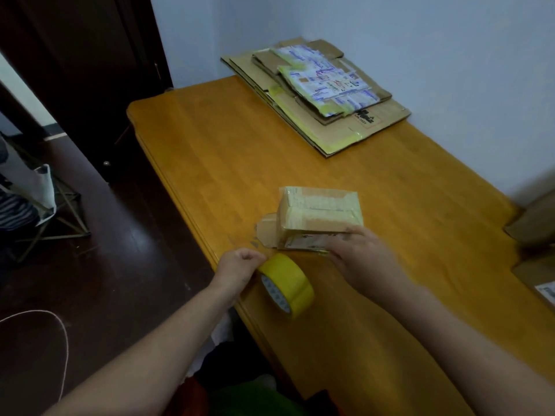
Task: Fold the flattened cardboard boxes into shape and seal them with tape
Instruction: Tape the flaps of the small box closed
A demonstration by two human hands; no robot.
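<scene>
A small cardboard box, folded into shape and covered with pale tape, lies on the wooden table, one end flap hanging open at its left. My right hand rests against the box's near side, fingers curled over its lower edge. A roll of yellow tape stands on edge near the table's front edge. My left hand grips the roll at its upper left, fingers curled. A stack of flattened cardboard boxes with printed labels lies at the table's far end.
The table's left edge runs close beside my left hand, with dark floor below. More cardboard sits at the right edge of the view. A white wall stands behind the table. A metal rack stands on the floor at left.
</scene>
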